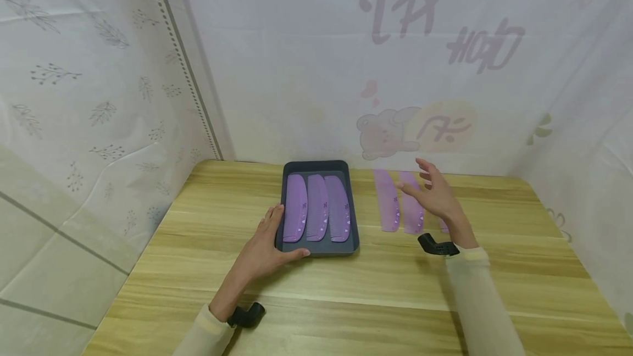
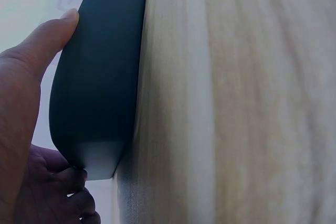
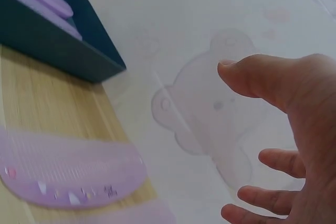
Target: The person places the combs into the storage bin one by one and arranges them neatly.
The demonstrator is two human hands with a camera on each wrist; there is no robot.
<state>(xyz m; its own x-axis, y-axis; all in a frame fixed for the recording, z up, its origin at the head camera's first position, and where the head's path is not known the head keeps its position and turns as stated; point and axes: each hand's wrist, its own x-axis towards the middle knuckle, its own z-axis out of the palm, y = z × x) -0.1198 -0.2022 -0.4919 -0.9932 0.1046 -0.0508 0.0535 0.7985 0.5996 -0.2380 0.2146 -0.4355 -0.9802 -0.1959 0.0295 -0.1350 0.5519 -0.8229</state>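
Observation:
A dark rectangular tray (image 1: 316,249) holds three purple combs side by side: a left comb (image 1: 296,207), a middle comb (image 1: 318,207) and a right comb (image 1: 338,207). My left hand (image 1: 262,246) holds the tray's near left corner, thumb at the front wall and fingers along the left side. In the left wrist view, the thumb (image 2: 55,32) rests at the rim. My right hand (image 1: 437,194), fingers spread and nothing in its grasp, hovers over more purple combs on the table. Two of these, a comb (image 1: 387,205) and its neighbour (image 1: 412,216), show clearly; another comb (image 1: 443,226) is mostly hidden behind the hand.
The wooden table (image 1: 316,301) has its back edge against a printed white curtain (image 1: 296,70). Another patterned curtain (image 1: 89,98) hangs at the left. Each wrist wears a black device, such as the right wrist device (image 1: 437,246).

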